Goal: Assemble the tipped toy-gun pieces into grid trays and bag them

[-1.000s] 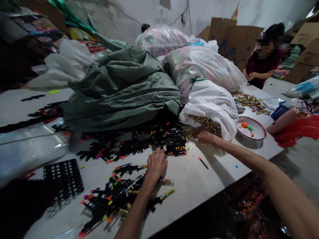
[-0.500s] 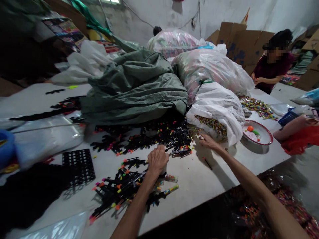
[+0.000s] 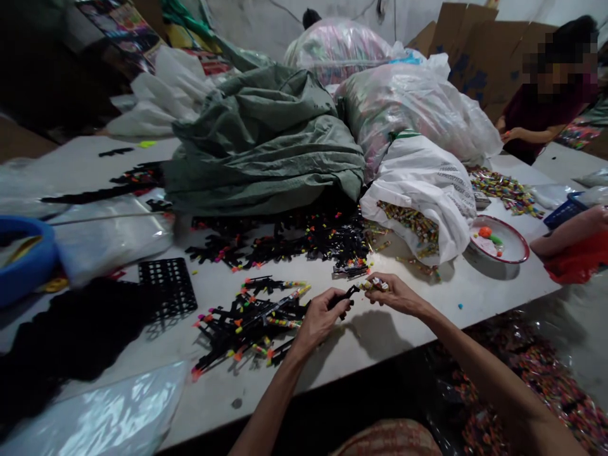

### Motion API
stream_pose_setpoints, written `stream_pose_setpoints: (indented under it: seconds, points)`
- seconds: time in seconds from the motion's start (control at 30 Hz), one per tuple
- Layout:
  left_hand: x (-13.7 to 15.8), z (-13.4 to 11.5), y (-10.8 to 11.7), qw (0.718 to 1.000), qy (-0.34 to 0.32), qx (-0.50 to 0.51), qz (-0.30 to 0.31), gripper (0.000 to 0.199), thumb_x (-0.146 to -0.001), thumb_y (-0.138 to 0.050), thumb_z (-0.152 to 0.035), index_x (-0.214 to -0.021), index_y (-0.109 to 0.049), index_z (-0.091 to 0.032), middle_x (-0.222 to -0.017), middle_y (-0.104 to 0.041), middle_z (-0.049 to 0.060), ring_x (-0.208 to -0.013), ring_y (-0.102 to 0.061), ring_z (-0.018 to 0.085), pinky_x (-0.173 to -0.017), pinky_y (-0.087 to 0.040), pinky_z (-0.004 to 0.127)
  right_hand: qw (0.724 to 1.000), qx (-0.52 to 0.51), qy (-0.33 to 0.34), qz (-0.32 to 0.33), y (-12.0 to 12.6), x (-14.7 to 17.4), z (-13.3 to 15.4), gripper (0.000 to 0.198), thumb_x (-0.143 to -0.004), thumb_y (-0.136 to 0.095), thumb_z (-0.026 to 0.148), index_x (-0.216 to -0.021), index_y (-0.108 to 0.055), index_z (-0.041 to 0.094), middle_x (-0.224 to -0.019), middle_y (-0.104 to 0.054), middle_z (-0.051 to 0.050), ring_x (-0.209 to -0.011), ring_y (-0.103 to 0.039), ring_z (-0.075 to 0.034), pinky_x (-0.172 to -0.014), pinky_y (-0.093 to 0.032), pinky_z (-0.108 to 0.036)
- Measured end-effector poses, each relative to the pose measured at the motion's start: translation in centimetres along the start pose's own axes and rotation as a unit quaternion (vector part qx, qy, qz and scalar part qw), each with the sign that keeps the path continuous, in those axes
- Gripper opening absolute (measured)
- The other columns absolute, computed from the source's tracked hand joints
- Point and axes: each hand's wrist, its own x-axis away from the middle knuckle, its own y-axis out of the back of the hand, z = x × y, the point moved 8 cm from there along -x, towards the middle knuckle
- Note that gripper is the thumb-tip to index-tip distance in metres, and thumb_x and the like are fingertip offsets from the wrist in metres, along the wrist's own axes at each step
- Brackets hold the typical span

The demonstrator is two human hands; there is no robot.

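Observation:
My left hand [image 3: 323,315] is closed around a small black toy gun [image 3: 351,292], whose end points toward my right hand. Several candy-filled tubes [image 3: 379,284] are bunched in my right hand [image 3: 396,294], and one sticks out close to the gun's end; I cannot tell whether they touch. Left of my hands lies a pile of toy guns [image 3: 223,335] with bright tips, some fitted with candy tubes. Behind, more black toy guns [image 3: 332,244] spill from under a dark green sack [image 3: 266,152]. A white sack [image 3: 427,171] beside it holds loose candy tubes [image 3: 411,223].
A red-rimmed bowl [image 3: 515,252] stands at right, near another person [image 3: 546,120] farther back. At left are a black grid tray [image 3: 167,288], plastic bags [image 3: 109,237] and a blue basin [image 3: 28,253]. Large clear bags [image 3: 413,107] fill the back. The table edge runs before me.
My right hand has come back from the white sack's mouth with candy tubes. My left hand has moved right and nearer, raising a toy gun, and both hands now meet. The view has shifted.

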Motion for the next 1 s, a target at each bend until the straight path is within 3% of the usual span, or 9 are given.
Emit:
stream_pose_setpoints:
  seconds: [0.2, 0.33, 0.5, 0.8, 1.0]
  points:
    - [1.3, 1.4, -0.4, 0.970, 0.106, 0.217, 0.026, 0.044, -0.072, -0.069, -0.036, -0.106, -0.058, -0.011, -0.064, -0.065, 0.002, -0.053, -0.058, 0.010, -0.053, -0.045, 0.021, 0.994, 0.068, 0.084, -0.035, 0.2, 0.9, 1.4, 0.014, -0.081, -0.059, 0.027, -0.085, -0.063, 0.014, -0.081, -0.058, -0.002, -0.072, -0.051, -0.012, -0.063, -0.039, -0.022]
    - [2.1, 2.1, -0.8, 0.938, 0.184, 0.290, 0.042, 0.053, -0.069, -0.072, -0.028, -0.117, -0.057, -0.010, -0.057, -0.061, 0.000, -0.042, -0.051, 0.007, -0.039, -0.039, 0.016, 0.978, 0.160, 0.131, -0.040, 0.0, 1.4, 2.4, 0.015, -0.083, -0.057, 0.024, -0.091, -0.066, 0.016, -0.084, -0.062, -0.004, -0.075, -0.054, -0.013, -0.067, -0.040, -0.023]
    - [2.9, 2.3, -1.1, 0.920, 0.220, 0.313, 0.087, 0.052, -0.069, -0.071, -0.023, -0.117, -0.058, -0.008, -0.055, -0.061, 0.001, -0.032, -0.043, 0.003, -0.030, -0.028, 0.012, 0.947, 0.271, 0.166, -0.037, -0.1, 1.6, 2.6, 0.017, -0.084, -0.058, 0.020, -0.099, -0.067, 0.019, -0.089, -0.065, -0.005, -0.080, -0.057, -0.015, -0.074, -0.042, -0.025]
    - [3.7, 3.0, -1.6, 0.904, 0.242, 0.323, 0.141, 0.044, -0.072, -0.070, -0.024, -0.113, -0.062, -0.009, -0.055, -0.060, 0.000, -0.027, -0.036, 0.000, -0.029, -0.025, 0.012, 0.895, 0.376, 0.240, 0.024, -1.3, 2.4, 4.0, 0.034, -0.077, -0.056, 0.002, -0.105, -0.063, 0.020, -0.094, -0.066, -0.004, -0.087, -0.053, -0.016, -0.076, -0.039, -0.025]
    - [4.5, 2.6, -1.7, 0.909, 0.243, 0.299, 0.161, 0.040, -0.069, -0.071, -0.031, -0.104, -0.066, -0.011, -0.049, -0.058, -0.002, -0.025, -0.028, 0.000, -0.030, -0.025, 0.015, 0.810, 0.532, 0.245, 0.034, -3.8, 3.1, 4.4, 0.019, -0.084, -0.052, 0.008, -0.096, -0.062, 0.018, -0.086, -0.064, -0.005, -0.078, -0.048, -0.017, -0.064, -0.034, -0.026]
